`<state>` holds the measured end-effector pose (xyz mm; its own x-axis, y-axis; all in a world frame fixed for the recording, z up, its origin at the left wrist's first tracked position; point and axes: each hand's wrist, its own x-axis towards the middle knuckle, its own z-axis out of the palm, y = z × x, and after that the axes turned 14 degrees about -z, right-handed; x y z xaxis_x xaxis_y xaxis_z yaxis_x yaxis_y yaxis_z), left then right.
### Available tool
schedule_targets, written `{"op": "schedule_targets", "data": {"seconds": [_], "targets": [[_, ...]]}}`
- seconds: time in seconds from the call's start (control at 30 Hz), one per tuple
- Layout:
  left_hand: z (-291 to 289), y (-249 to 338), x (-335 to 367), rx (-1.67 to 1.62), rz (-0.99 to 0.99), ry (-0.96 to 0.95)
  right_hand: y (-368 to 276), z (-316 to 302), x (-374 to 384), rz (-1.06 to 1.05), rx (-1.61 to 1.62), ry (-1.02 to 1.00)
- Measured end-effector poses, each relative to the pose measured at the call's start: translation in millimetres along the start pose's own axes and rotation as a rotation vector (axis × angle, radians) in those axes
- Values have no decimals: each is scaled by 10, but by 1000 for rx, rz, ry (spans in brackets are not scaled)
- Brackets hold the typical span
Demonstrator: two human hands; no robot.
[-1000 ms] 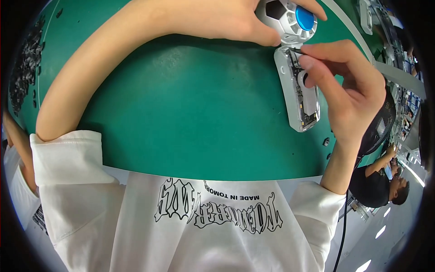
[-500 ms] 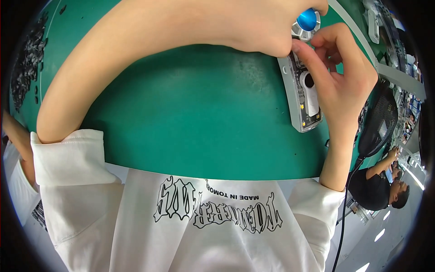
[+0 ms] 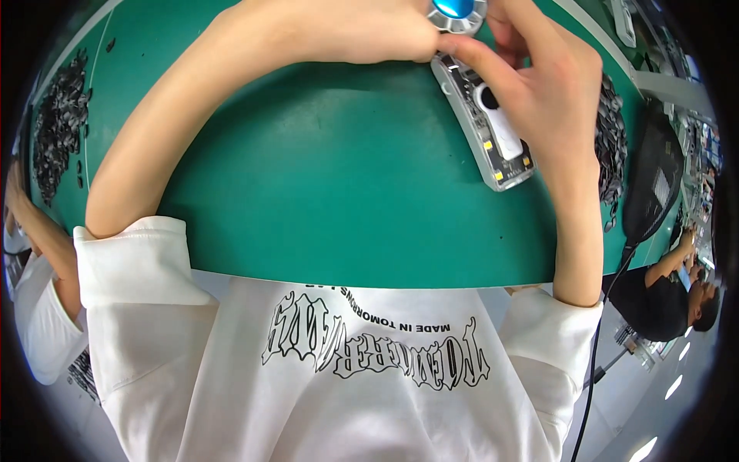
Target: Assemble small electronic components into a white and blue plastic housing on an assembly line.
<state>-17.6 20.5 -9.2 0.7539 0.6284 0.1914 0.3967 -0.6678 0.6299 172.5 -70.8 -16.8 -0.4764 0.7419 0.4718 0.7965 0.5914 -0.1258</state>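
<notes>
From my remote feed, the right hand [image 3: 539, 73] bends its thumb in at the upper end of a white oblong device [image 3: 486, 131], fingers curled; I can't tell what they pinch. Just left of it, the left hand [image 3: 392, 29] lies against the device's round head with its blue disc [image 3: 456, 6]; its fingers are hidden, so I can't tell its grip. The device slants below the right thumb, circuit board showing, over a green table [image 3: 308, 185]. Beyond the right wrist I see black pieces [image 3: 610, 142], then a black mesh object [image 3: 654, 169]; farther right, a co-worker in black [image 3: 654, 300].
</notes>
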Motion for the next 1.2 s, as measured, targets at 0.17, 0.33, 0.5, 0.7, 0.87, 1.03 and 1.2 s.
{"op": "schedule_targets", "data": {"seconds": [0.17,0.33,0.5,0.7,0.87,1.03,1.2], "targets": [[119,-82,107,2,33,11,74,-11,-47,49,103,-21],[119,6,140,175,-81,-135,-13,-10,-294,142,136,-144],[101,116,156,415,-134,-206,-349,-10,-238,200,-63,-256],[67,-16,202,262,-130,-61,-235,-17,-134,143,-166,-201],[14,-106,284,103,-185,182,504,-146,69,186,-109,-52],[146,-385,188,113,-166,355,2046,-112,504,566,-179,88],[257,-604,182,195,-108,394,3644,57,114,587,91,64]]}}
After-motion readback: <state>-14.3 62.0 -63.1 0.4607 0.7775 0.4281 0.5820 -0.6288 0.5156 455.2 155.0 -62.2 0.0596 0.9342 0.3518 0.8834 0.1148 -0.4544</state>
